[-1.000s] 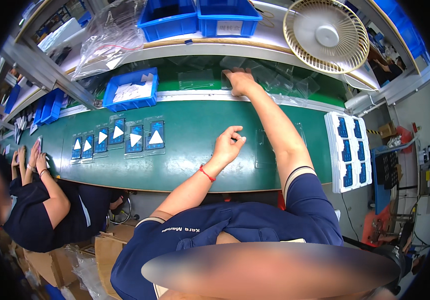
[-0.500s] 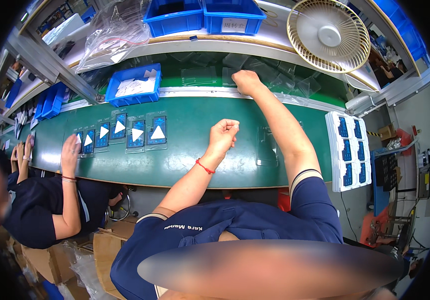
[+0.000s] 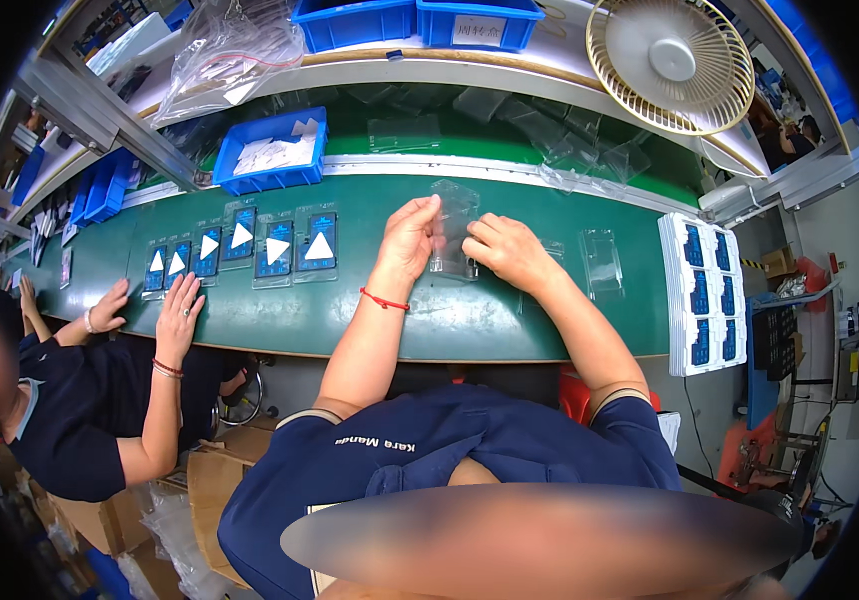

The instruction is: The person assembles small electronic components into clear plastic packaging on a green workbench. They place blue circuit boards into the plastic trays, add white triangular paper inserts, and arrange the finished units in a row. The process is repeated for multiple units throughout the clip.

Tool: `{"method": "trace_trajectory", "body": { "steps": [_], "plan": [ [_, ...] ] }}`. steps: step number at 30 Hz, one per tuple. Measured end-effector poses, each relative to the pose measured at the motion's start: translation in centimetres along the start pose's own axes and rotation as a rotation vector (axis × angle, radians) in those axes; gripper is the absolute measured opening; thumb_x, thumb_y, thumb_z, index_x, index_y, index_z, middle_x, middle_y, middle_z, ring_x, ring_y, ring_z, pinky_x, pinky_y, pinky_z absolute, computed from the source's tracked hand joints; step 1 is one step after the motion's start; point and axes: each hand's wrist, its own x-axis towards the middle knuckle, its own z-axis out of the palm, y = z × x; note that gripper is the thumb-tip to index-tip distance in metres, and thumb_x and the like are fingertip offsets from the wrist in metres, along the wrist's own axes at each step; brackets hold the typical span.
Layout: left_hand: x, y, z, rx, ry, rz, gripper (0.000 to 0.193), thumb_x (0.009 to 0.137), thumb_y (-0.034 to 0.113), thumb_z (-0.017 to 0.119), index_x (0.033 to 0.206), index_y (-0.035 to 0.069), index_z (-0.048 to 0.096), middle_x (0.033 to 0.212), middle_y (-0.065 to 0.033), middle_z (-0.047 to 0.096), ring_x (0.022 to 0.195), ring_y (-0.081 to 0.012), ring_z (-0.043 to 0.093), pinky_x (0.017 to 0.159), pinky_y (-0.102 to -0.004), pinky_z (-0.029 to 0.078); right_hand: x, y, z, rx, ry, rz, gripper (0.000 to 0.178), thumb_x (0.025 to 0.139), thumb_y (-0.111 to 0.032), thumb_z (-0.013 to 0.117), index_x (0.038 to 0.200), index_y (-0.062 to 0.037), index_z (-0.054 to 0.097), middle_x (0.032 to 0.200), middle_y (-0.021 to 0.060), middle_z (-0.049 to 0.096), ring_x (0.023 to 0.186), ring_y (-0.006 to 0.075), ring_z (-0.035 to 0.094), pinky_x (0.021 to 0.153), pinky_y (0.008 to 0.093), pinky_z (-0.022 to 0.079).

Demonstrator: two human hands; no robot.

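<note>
Because the clear plastic shell looks flimsy, your left hand and right hand both clamp its opposite edges (likely for steadiness), right of the blue bin and nearer you.

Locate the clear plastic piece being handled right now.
In the head view, the clear plastic piece is just right of centre, held between the person's left hand and right hand, over the green tabletop.
</note>
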Motion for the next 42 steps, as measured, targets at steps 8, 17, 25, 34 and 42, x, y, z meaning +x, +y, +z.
{"method": "trace_trajectory", "body": {
  "steps": [8, 17, 25, 34, 42],
  "plan": [
    [-1.2, -0.3, 1.1, 0.091, -0.158, -0.009, 0.011, 0.091, 0.014, 0.066, 0.087, 0.005, 0.062, 0.076, -0.0027, 0.063, 0.062, -0.0089, 0.058, 0.049, -0.0205, 0.048, -1.5, -2.0, 2.3, 1.107, 0.482, 0.836, 0.053, 0.076, -0.005, 0.076, 0.122, -0.0063, 0.051, 0.125, 0.0092, 0.051, 0.123, 0.0279, 0.048, 0.093, 0.0380, 0.049],
    [-2.3, -1.8, -1.4, -0.060, -0.300, 0.004, 0.008, 0.093, 0.012, 0.062, 0.090, 0.005, 0.061, 0.083, -0.0046, 0.064, 0.071, -0.0118, 0.061, 0.058, -0.0267, 0.053, -1.9, -2.5, 2.9, 1.517, 0.500, 1.076, 0.061, 0.079, -0.006, 0.072, 0.136, -0.0067, 0.049, 0.115, 0.0142, 0.056, 0.094, 0.0175, 0.059, 0.076, 0.0305, 0.051],
    [-4.7, -1.4, -2.1, -0.064, -0.222, 0.007, 0.010, 0.092, 0.011, 0.064, 0.083, 0.008, 0.060, 0.081, -0.0013, 0.062, 0.075, -0.0124, 0.059, 0.071, -0.0301, 0.050, -2.6, -4.6, 0.6, 0.245, 0.289, 0.847, 0.089, 0.065, -0.048, 0.083, 0.138, -0.0126, 0.048, 0.140, 0.0280, 0.038, 0.129, 0.0437, 0.034, 0.107, 0.0495, 0.029],
    [-5.4, -1.0, -3.2, -0.228, -0.248, -0.048, 0.007, 0.090, 0.012, 0.065, 0.085, 0.009, 0.062, 0.084, -0.0035, 0.062, 0.081, -0.0170, 0.060, 0.077, -0.0350, 0.050, -0.3, -5.5, 2.7, 1.402, 0.349, 0.926, 0.077, 0.079, -0.016, 0.078, 0.144, -0.0090, 0.039, 0.129, 0.0247, 0.049, 0.096, 0.0223, 0.062, 0.072, 0.0297, 0.054],
    [-6.7, 2.1, -5.0, 0.668, 0.299, 0.057, 0.024, 0.085, 0.023, 0.074, 0.090, 0.002, 0.064, 0.067, -0.0019, 0.056, 0.050, -0.0074, 0.048, 0.040, -0.0226, 0.037, -0.3, -6.2, 1.0, 0.335, 0.109, 0.899, 0.078, 0.073, -0.035, 0.078, 0.136, -0.0021, 0.046, 0.136, 0.0328, 0.041, 0.128, 0.0456, 0.039, 0.106, 0.0490, 0.035]
  ]
}}
